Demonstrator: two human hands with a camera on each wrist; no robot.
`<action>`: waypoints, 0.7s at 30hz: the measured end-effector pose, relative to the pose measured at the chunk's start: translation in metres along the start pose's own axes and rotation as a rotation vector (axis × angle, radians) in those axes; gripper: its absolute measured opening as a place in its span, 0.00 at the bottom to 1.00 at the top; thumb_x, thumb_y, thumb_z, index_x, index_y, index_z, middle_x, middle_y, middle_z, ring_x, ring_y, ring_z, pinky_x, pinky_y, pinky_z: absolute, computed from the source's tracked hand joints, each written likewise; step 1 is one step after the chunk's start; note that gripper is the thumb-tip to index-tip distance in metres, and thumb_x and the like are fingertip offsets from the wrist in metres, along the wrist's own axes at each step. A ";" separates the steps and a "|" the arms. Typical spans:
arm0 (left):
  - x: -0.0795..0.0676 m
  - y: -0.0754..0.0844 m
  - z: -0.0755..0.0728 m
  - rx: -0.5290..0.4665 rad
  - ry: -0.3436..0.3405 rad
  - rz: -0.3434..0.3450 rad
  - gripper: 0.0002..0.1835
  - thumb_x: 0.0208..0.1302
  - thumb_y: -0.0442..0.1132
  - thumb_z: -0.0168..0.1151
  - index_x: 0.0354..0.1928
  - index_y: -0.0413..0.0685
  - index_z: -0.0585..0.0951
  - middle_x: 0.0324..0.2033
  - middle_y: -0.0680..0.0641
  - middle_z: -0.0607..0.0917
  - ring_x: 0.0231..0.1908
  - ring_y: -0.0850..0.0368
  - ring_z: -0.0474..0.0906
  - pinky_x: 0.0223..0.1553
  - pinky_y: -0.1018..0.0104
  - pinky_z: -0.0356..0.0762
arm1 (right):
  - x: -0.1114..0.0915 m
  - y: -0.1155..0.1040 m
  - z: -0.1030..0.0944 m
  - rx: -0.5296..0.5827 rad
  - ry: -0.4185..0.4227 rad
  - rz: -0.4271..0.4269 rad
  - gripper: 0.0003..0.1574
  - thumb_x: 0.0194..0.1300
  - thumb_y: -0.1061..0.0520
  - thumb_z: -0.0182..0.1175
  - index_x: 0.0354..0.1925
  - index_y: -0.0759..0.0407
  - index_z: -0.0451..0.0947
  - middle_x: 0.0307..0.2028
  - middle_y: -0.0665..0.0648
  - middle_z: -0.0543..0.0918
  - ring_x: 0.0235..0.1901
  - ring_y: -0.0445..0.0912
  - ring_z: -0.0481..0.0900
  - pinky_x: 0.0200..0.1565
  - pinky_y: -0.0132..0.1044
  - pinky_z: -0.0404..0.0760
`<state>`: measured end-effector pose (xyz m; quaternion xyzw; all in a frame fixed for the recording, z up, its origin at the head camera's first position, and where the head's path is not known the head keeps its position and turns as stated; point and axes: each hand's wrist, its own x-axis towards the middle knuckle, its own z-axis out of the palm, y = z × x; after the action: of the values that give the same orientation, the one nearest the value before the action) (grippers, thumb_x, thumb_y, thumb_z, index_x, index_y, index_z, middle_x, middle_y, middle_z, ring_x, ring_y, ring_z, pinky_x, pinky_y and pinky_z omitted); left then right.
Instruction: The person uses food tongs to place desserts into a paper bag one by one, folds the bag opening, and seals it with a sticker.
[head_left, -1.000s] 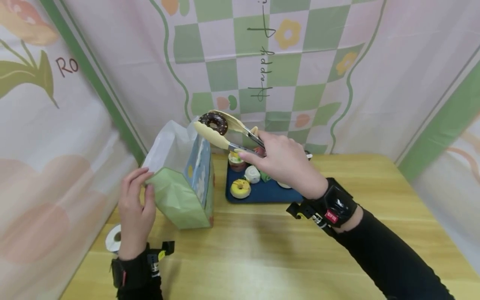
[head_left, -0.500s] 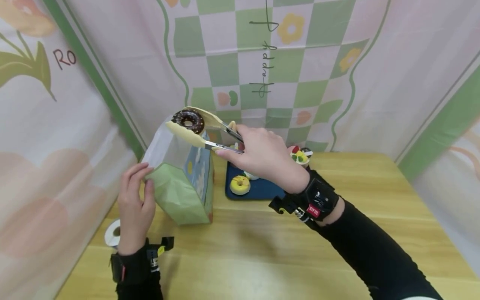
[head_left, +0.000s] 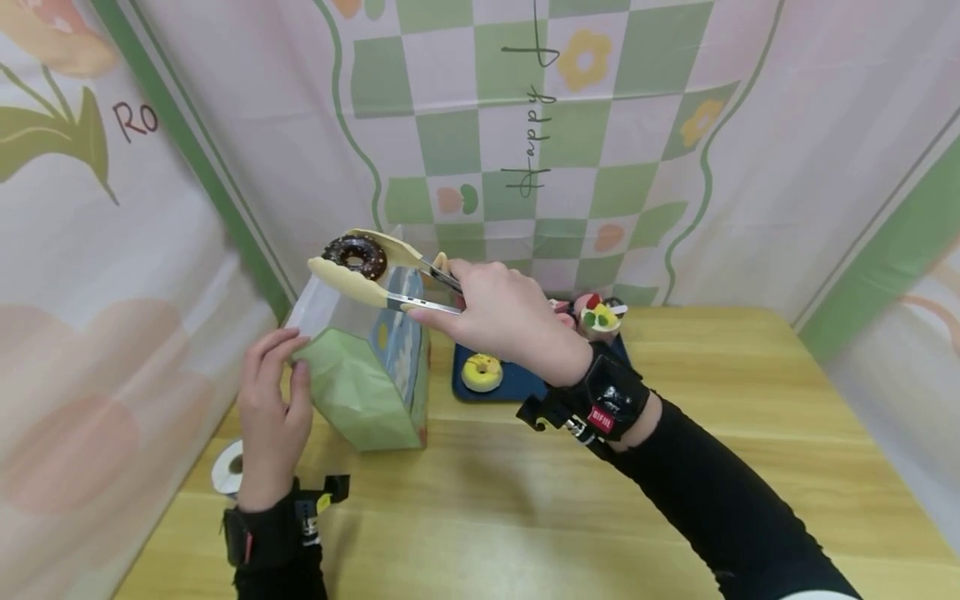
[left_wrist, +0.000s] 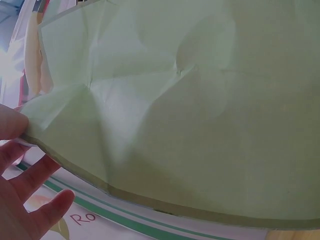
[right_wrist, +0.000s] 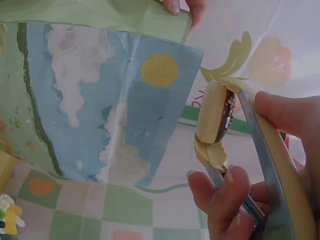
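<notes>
My right hand [head_left: 502,312] grips a pair of tongs [head_left: 352,283] with cream tips and metal arms. Between the tips sits a chocolate-topped donut [head_left: 356,257] with light sprinkles, held above the mouth of an upright paper bag [head_left: 360,400]. In the right wrist view the donut [right_wrist: 212,112] is edge-on, its pale base toward the bag's blue printed side [right_wrist: 130,110]. My left hand [head_left: 273,408] pinches the bag's top edge at its left corner; the left wrist view shows thumb and fingers on either side of the green paper [left_wrist: 165,125]. The bag's inside is mostly hidden.
Behind the right hand a dark blue tray [head_left: 468,395] holds a yellow donut [head_left: 482,372] and a dessert cup [head_left: 600,318]; the hand covers part of it. A white roll [head_left: 227,468] lies left of the bag. Printed cloth [head_left: 510,125] hangs behind the wooden table [head_left: 480,517].
My right hand has moved left with the tongs and donut, from the bag's right edge to over its opening, and slightly down in the last half second. The left hand has stayed put.
</notes>
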<state>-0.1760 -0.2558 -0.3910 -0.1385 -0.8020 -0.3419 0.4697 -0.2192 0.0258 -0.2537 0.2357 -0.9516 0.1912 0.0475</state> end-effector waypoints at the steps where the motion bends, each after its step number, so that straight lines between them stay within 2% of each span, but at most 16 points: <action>1: 0.000 0.000 0.000 -0.001 0.000 0.000 0.14 0.66 0.28 0.56 0.52 0.36 0.80 0.56 0.37 0.79 0.57 0.41 0.74 0.66 0.72 0.66 | 0.001 -0.001 0.001 0.001 -0.007 -0.002 0.39 0.59 0.19 0.50 0.48 0.48 0.73 0.23 0.50 0.70 0.22 0.45 0.75 0.19 0.38 0.70; 7: -0.001 0.000 0.000 0.003 0.003 -0.010 0.13 0.66 0.28 0.56 0.51 0.36 0.81 0.53 0.36 0.79 0.54 0.42 0.75 0.63 0.75 0.66 | 0.005 -0.003 0.006 -0.013 -0.042 -0.008 0.47 0.59 0.19 0.50 0.61 0.49 0.71 0.29 0.50 0.77 0.27 0.45 0.78 0.22 0.39 0.74; 11: -0.001 0.000 0.000 0.016 0.007 -0.010 0.12 0.66 0.28 0.56 0.49 0.33 0.80 0.51 0.35 0.78 0.52 0.42 0.75 0.62 0.75 0.67 | 0.006 -0.002 0.009 -0.025 -0.054 0.008 0.49 0.58 0.18 0.49 0.63 0.48 0.70 0.33 0.49 0.78 0.29 0.45 0.79 0.23 0.39 0.74; 17: -0.002 0.000 0.000 0.030 0.018 -0.003 0.09 0.65 0.28 0.57 0.44 0.29 0.79 0.46 0.32 0.79 0.47 0.41 0.75 0.58 0.78 0.66 | 0.005 -0.001 0.009 -0.027 -0.077 0.027 0.58 0.54 0.16 0.51 0.72 0.47 0.61 0.30 0.50 0.78 0.25 0.45 0.78 0.22 0.39 0.74; 21: -0.002 -0.002 0.000 0.015 0.037 0.005 0.07 0.64 0.27 0.59 0.42 0.28 0.78 0.44 0.32 0.79 0.43 0.43 0.75 0.54 0.80 0.66 | 0.003 0.001 0.007 -0.029 -0.085 0.021 0.60 0.53 0.16 0.52 0.73 0.47 0.61 0.27 0.50 0.74 0.22 0.45 0.75 0.19 0.37 0.70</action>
<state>-0.1761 -0.2567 -0.3932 -0.1310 -0.7954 -0.3373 0.4863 -0.2227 0.0228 -0.2597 0.2328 -0.9579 0.1677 0.0082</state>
